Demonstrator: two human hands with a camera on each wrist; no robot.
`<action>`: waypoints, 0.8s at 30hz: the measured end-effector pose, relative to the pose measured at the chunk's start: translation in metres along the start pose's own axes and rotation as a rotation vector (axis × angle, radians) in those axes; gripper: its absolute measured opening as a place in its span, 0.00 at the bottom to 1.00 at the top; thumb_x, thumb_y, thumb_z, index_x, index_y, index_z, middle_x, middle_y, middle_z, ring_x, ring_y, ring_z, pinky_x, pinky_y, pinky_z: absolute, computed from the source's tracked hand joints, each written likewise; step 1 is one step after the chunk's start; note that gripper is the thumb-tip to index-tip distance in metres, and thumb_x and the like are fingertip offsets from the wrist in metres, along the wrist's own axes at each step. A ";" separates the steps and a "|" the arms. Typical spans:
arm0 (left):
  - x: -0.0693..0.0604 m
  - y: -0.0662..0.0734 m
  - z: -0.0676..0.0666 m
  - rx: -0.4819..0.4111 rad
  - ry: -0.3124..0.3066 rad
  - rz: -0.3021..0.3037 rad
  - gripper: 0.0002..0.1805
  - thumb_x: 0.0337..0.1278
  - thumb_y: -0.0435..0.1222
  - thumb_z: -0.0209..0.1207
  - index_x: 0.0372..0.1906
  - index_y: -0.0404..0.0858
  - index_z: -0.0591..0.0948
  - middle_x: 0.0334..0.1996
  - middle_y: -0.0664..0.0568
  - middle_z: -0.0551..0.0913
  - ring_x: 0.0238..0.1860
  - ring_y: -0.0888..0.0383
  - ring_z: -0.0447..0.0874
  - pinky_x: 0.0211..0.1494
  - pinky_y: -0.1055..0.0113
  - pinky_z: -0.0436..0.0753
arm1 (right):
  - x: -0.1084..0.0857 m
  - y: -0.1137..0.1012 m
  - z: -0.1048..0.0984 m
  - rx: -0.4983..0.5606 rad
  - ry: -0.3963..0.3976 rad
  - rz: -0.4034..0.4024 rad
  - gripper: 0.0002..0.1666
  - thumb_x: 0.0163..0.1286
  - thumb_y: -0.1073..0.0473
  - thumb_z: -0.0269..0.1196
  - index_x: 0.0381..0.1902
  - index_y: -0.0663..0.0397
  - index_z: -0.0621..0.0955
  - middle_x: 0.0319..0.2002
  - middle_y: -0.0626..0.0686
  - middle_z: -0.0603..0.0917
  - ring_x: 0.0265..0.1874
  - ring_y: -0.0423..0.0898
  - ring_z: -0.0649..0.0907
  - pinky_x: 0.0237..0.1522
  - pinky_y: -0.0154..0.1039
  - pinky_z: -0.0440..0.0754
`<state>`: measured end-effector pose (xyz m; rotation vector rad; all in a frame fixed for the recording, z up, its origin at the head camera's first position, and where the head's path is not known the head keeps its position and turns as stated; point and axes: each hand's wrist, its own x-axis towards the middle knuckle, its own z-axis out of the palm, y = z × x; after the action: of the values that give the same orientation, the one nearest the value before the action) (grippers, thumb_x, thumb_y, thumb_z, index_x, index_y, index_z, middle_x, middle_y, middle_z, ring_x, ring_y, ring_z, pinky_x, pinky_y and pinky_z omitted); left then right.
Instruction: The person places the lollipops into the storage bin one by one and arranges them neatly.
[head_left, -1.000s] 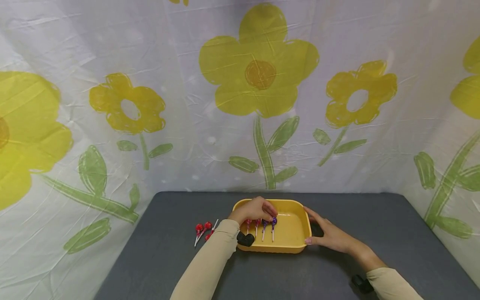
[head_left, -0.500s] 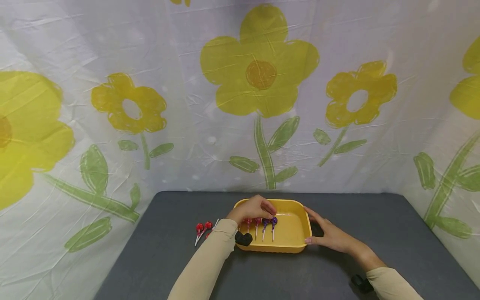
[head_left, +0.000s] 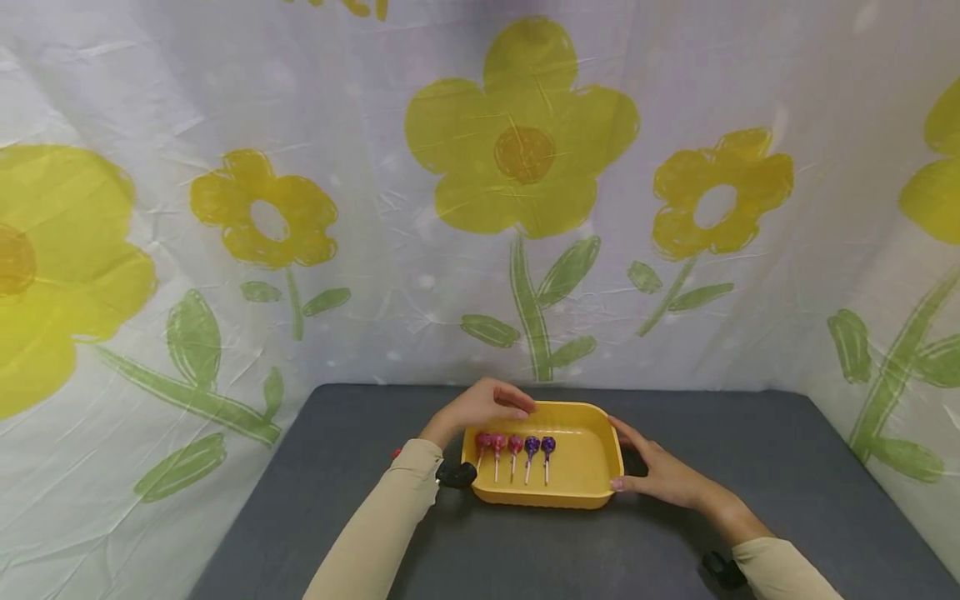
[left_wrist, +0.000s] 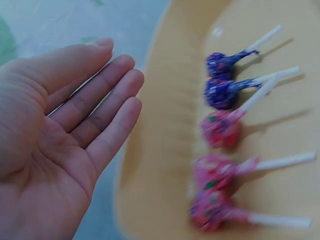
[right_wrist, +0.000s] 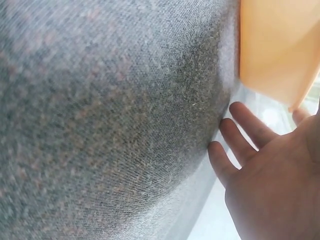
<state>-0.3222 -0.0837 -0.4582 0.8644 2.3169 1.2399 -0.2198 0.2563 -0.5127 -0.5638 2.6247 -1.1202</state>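
Several wrapped lollipops lie side by side in a yellow tray point(head_left: 588, 500): pink-red ones point(head_left: 498, 444) point(left_wrist: 220, 129) on the left, two purple ones point(head_left: 532, 446) point(left_wrist: 221, 94) towards the middle. My left hand point(head_left: 480, 407) point(left_wrist: 75, 115) hovers at the tray's back left corner, palm empty, its fingers extended and close together. At the right end, my right hand point(head_left: 660, 475) point(right_wrist: 275, 175) spans the tray's side with spread fingers, the thumb touching near the front corner. In the right wrist view three fingertips stand apart from the tray wall point(right_wrist: 275, 50).
Left of the tray, a bit of a red lollipop point(head_left: 397, 453) shows past the left sleeve point(head_left: 375, 521), which covers that area. A dark grey table point(head_left: 555, 558) lies beneath. Behind it hangs a white cloth point(head_left: 390, 275) printed with yellow flowers.
My left hand has drawn back leftward and up from above the lollipops, uncovering the whole row. Its sleeve now covers most of the red lollipops outside. My right hand has stayed on the tray.
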 end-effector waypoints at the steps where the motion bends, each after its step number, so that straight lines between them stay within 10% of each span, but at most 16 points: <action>1: -0.004 0.001 -0.004 -0.005 0.005 0.003 0.14 0.64 0.40 0.63 0.52 0.43 0.86 0.52 0.46 0.88 0.52 0.57 0.87 0.57 0.65 0.83 | 0.000 0.000 0.000 0.002 0.000 0.006 0.59 0.64 0.44 0.69 0.80 0.35 0.45 0.71 0.66 0.67 0.72 0.70 0.63 0.62 0.76 0.63; 10: -0.054 -0.004 -0.037 -0.067 0.079 -0.008 0.17 0.65 0.41 0.63 0.56 0.41 0.83 0.57 0.36 0.83 0.56 0.48 0.85 0.59 0.58 0.84 | -0.002 -0.001 0.001 -0.007 0.001 0.020 0.59 0.64 0.43 0.68 0.80 0.33 0.44 0.71 0.66 0.67 0.72 0.70 0.63 0.62 0.76 0.63; 24: -0.128 -0.051 -0.057 -0.125 0.293 -0.045 0.18 0.62 0.37 0.64 0.57 0.38 0.83 0.56 0.35 0.84 0.57 0.38 0.83 0.56 0.51 0.84 | 0.001 0.001 -0.001 -0.002 -0.006 0.011 0.59 0.64 0.43 0.68 0.80 0.34 0.44 0.72 0.68 0.66 0.72 0.71 0.62 0.61 0.76 0.63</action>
<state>-0.2772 -0.2254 -0.4651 0.6200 2.4305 1.5620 -0.2211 0.2573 -0.5130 -0.5519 2.6209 -1.1107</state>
